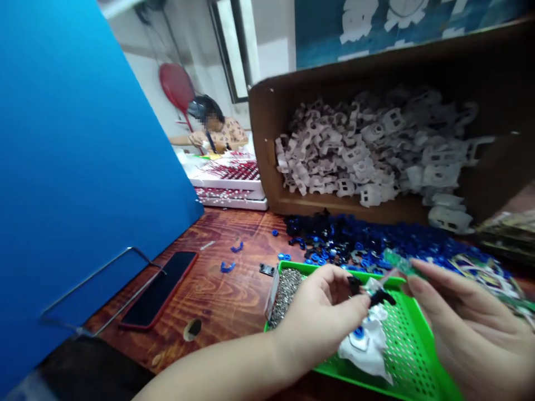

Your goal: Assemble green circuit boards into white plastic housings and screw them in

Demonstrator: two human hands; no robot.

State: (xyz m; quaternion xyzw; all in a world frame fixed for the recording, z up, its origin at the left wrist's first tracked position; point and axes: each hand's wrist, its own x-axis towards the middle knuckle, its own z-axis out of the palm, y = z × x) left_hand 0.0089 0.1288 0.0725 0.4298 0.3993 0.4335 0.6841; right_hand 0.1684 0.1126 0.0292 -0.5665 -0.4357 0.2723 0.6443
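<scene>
Over a green perforated basket (412, 334), my left hand (321, 314) pinches a small black plastic part (382, 298), with some white material beside it. My right hand (472, 323) is closed on a small translucent green piece (397, 260), held by thumb and fingertips. A thin pinkish strand runs from this piece toward the left hand; its far end is hard to make out. Just below my left fingers lies a white plastic shell (363, 353) with a blue round button (358, 333). Many small metal screws (288, 287) fill the basket's left end.
Blue and black plastic parts (334, 239) are heaped behind the basket. A cardboard box (267, 167) of white shells stands at the back. On the left are a phone (163, 289), a blue panel (83, 139) and a wire stand (92, 284). Another person (221, 131) sits beyond white trays (234, 186).
</scene>
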